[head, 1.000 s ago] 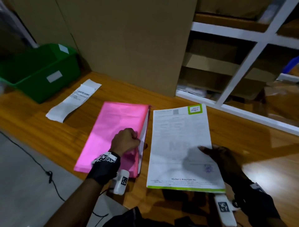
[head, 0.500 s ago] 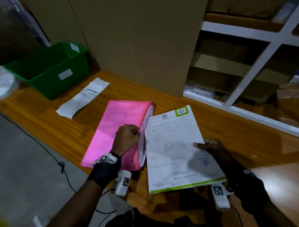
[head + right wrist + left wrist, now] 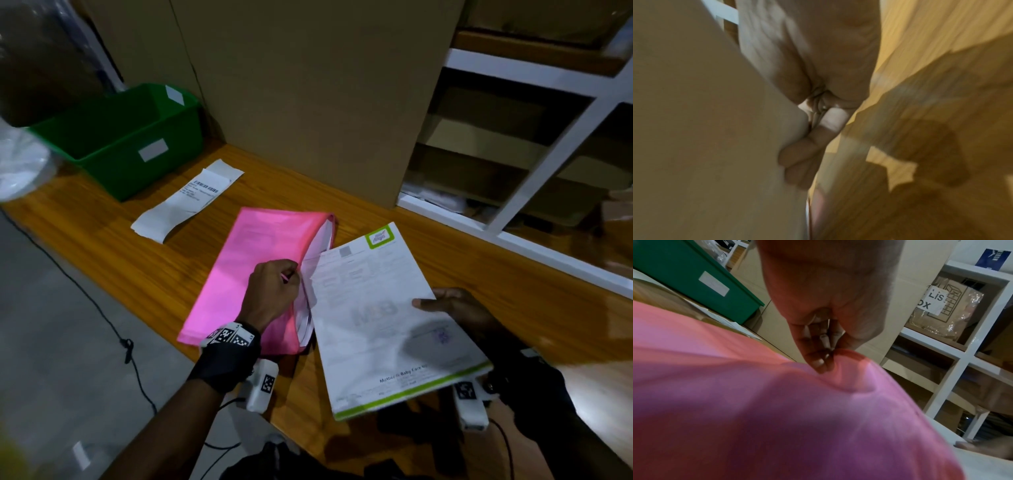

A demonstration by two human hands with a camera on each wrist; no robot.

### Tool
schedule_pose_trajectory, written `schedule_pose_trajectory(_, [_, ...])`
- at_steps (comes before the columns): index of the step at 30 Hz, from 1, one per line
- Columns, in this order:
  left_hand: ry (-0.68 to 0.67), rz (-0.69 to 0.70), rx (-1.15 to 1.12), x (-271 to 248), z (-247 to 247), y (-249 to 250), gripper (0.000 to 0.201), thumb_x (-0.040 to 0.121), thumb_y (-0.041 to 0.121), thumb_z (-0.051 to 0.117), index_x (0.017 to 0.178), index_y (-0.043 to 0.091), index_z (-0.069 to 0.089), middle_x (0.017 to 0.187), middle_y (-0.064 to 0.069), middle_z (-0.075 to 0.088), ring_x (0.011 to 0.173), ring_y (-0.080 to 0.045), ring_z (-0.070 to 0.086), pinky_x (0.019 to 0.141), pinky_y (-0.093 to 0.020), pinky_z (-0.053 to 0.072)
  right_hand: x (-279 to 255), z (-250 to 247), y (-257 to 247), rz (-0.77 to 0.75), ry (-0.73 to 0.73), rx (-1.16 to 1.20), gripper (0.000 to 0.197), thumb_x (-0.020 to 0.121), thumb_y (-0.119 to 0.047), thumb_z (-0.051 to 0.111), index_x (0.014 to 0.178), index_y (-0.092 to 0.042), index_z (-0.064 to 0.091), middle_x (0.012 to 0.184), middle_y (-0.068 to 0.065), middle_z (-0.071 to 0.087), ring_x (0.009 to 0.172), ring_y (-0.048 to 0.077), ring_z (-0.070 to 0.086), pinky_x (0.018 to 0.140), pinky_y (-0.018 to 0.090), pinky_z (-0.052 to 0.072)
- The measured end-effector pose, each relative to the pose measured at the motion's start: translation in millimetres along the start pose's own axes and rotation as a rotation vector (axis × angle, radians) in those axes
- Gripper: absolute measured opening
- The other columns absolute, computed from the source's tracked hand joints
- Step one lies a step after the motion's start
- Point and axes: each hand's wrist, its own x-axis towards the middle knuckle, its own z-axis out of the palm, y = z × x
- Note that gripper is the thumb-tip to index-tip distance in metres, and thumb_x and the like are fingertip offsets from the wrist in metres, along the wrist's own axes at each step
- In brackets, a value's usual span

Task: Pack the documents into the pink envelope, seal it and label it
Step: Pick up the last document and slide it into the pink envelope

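The pink envelope (image 3: 253, 267) lies on the wooden table (image 3: 137, 274) with its open side to the right, white sheets showing inside. My left hand (image 3: 274, 287) pinches the envelope's upper lip and holds it lifted; in the left wrist view the fingertips (image 3: 821, 363) bunch the pink envelope (image 3: 777, 410). My right hand (image 3: 445, 306) grips a white document (image 3: 383, 322) with a green band by its right edge, thumb on top. The document's left edge is at the envelope's mouth. In the right wrist view the fingers (image 3: 797, 159) press under the document (image 3: 705, 129).
A long white label strip (image 3: 188, 202) with a barcode lies on the table left of the envelope. A green bin (image 3: 120, 144) stands at the back left. A big cardboard box (image 3: 308, 96) rises behind the envelope, and white shelving (image 3: 548, 102) fills the right.
My right hand has turned the document and brought its left edge against the envelope's mouth. My left hand keeps its pinch on the lip. The head view has shifted.
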Motion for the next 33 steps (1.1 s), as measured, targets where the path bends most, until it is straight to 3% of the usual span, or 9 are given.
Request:
schedule_pose_trajectory(5, [0.012, 0.023, 0.018, -2.5, -0.3, 3.2, 0.014, 0.086, 0.012, 0.063, 0.076, 0.008, 0.072, 0.072, -0.001, 0.07, 0.066, -0.015, 0.065, 0.063, -0.021, 0.042, 12.4, 5.7, -10.2, -0.082, 0.103, 0.099, 0.018, 0.085, -0.004, 0.07, 0.102, -0.001, 0.072, 0.091, 0.015, 0.076, 0.075, 0.029, 0.075, 0.057, 0.027, 0.058])
schedule_pose_trajectory(8, [-0.016, 0.062, 0.051, -6.1, 3.7, 5.5, 0.012, 0.085, 0.01, 0.062, 0.082, 0.008, 0.073, 0.077, -0.003, 0.072, 0.069, -0.016, 0.065, 0.063, -0.022, 0.041, 19.8, 14.7, -15.6, -0.076, 0.012, 0.11, 0.024, 0.084, -0.002, 0.069, 0.108, 0.003, 0.071, 0.102, 0.02, 0.074, 0.087, 0.034, 0.074, 0.065, 0.031, 0.06])
schedule_pose_trajectory(11, [-0.056, 0.057, 0.1, -12.1, 7.8, 3.2, 0.014, 0.084, 0.011, 0.06, 0.089, 0.01, 0.073, 0.083, -0.004, 0.072, 0.072, -0.02, 0.066, 0.065, -0.029, 0.053, 28.6, 26.1, -17.7, -0.066, -0.069, 0.082, 0.028, 0.085, -0.001, 0.068, 0.112, 0.006, 0.069, 0.106, 0.022, 0.072, 0.094, 0.037, 0.072, 0.072, 0.035, 0.061])
schedule_pose_trajectory(13, [-0.112, 0.046, 0.207, -20.5, 8.1, 4.4, 0.017, 0.079, 0.013, 0.054, 0.09, 0.009, 0.067, 0.084, -0.008, 0.068, 0.078, -0.029, 0.064, 0.067, -0.037, 0.053, 34.1, 33.2, -18.4, -0.051, -0.063, 0.148, 0.023, 0.086, 0.003, 0.065, 0.109, 0.008, 0.068, 0.102, 0.024, 0.073, 0.085, 0.037, 0.073, 0.066, 0.038, 0.061])
schedule_pose_trajectory(15, [-0.213, 0.0, 0.328, -33.3, 7.4, 9.0, 0.029, 0.074, 0.017, 0.05, 0.101, 0.015, 0.061, 0.093, -0.008, 0.062, 0.087, -0.035, 0.061, 0.07, -0.037, 0.049, 38.9, 39.0, -18.2, -0.052, -0.026, 0.203, 0.017, 0.088, 0.005, 0.062, 0.104, 0.006, 0.068, 0.097, 0.02, 0.074, 0.074, 0.033, 0.074, 0.058, 0.035, 0.059])
schedule_pose_trajectory(19, [-0.329, -0.117, 0.469, -58.4, 6.9, 14.8, 0.05, 0.07, 0.018, 0.058, 0.118, 0.018, 0.049, 0.108, -0.007, 0.054, 0.098, -0.038, 0.059, 0.077, -0.037, 0.045, 46.0, 46.1, -9.6, -0.102, 0.042, 0.229, 0.014, 0.087, 0.005, 0.063, 0.099, 0.001, 0.069, 0.084, 0.008, 0.077, 0.064, 0.022, 0.074, 0.052, 0.027, 0.056])
schedule_pose_trajectory(26, [-0.281, -0.081, 0.497, -85.7, -0.9, 10.3, 0.04, 0.079, 0.026, 0.052, 0.118, 0.017, 0.048, 0.104, -0.005, 0.058, 0.093, -0.032, 0.061, 0.07, -0.035, 0.045, 53.7, 51.4, 6.3, -0.158, 0.125, 0.222, 0.02, 0.084, 0.0, 0.07, 0.104, 0.0, 0.071, 0.087, 0.005, 0.076, 0.061, 0.017, 0.071, 0.054, 0.024, 0.057])
schedule_pose_trajectory(30, [-0.324, -0.107, 0.482, -92.3, -4.8, 16.3, 0.063, 0.066, 0.043, 0.045, 0.122, 0.016, 0.048, 0.108, -0.006, 0.057, 0.097, -0.032, 0.06, 0.072, -0.034, 0.04, 55.6, 56.5, 10.9, -0.194, 0.179, 0.233, 0.021, 0.083, -0.002, 0.072, 0.104, -0.004, 0.072, 0.075, -0.003, 0.076, 0.058, 0.011, 0.07, 0.052, 0.02, 0.055])
schedule_pose_trajectory(33, [-0.317, -0.105, 0.428, -94.3, -3.3, 13.1, 0.062, 0.066, 0.042, 0.049, 0.12, 0.012, 0.052, 0.103, -0.005, 0.06, 0.093, -0.029, 0.06, 0.07, -0.033, 0.041, 55.5, 62.0, 16.1, -0.222, 0.209, 0.264, 0.02, 0.082, -0.001, 0.072, 0.101, -0.008, 0.072, 0.072, -0.003, 0.076, 0.057, 0.01, 0.07, 0.05, 0.019, 0.053])
